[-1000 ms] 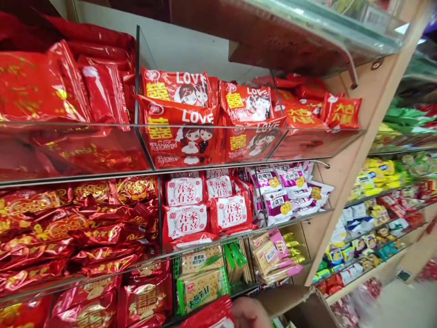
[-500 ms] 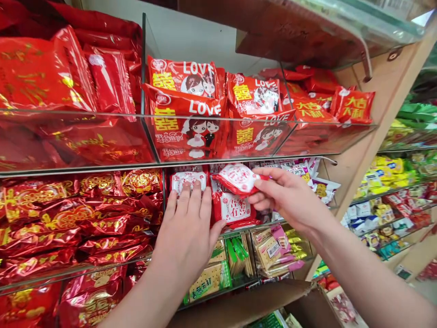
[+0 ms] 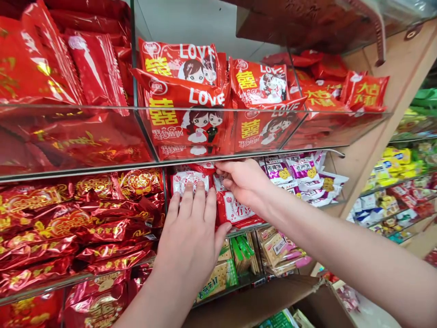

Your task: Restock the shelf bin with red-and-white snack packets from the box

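Observation:
My left hand (image 3: 189,228) lies with fingers spread on a white-and-red packet (image 3: 186,181) in the middle shelf's compartment. Just right of it, my right hand (image 3: 241,178) reaches under the upper shelf, its fingers pinched on the edge of a red-and-white packet (image 3: 202,167). That packet sits above and behind the one under my left fingertips, and most of it is hidden by the shelf edge. Below my right hand another white-and-red packet (image 3: 235,207) rests in the compartment, partly covered by the hand.
The upper shelf's clear front panel (image 3: 211,136) holds back red LOVE packets (image 3: 191,107). Shiny red packets (image 3: 71,218) fill the left, purple-white ones (image 3: 300,173) the right. An open cardboard box (image 3: 266,303) stands below, near biscuit packs (image 3: 218,278).
My right hand has moved left and inward with the packet, which was in front of the compartment and now sits behind the left packet. My left hand stays in place. The view has shifted slightly.

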Tool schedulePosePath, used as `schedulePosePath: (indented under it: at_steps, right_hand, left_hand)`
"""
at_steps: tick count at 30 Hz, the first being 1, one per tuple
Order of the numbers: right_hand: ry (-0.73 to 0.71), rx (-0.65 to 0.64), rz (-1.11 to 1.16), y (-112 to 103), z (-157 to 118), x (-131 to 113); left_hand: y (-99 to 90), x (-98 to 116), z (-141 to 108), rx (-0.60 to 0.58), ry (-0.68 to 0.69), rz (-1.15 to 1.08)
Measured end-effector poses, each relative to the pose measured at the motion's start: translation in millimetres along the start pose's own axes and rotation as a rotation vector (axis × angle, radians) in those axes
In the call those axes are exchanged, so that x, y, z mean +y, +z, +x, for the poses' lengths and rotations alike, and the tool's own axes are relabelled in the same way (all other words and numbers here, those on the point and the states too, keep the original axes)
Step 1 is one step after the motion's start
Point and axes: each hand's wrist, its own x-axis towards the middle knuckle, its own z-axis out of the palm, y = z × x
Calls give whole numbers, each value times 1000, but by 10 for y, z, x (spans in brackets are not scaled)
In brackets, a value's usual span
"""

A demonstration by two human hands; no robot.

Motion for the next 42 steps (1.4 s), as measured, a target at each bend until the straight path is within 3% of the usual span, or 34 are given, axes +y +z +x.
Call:
schedulePosePath:
  at_steps: [3,9,12,19,24,31,37,42]
  right_hand:
    - [41,53,-18,74,51,-3]
    - [98,-105,-80,29,57,-61]
    - [128,-92,-142,37,76,-58]
    - [-36,-113,-62,29,143,20]
    - [42,-233,-222,-62,185,21]
    - [-45,-33,-131,100,151,21]
    - [13,-40,-225,86,167,11]
    - [-24,-115,-356,-43,231,33]
  left_hand:
    - [4,1,2,5,10,-9]
    - [13,6,24,-2,10,-12]
    - [18,13,24,-2,10,-16]
    - [-37,11,41,-26,6,-11]
    - [-104,33,169,-69,-80,20]
    - [-116,20,281,-73,-118,83]
    - [-82,42,260,-58,-148,88]
    - [-42,62,272,-48,-147,33]
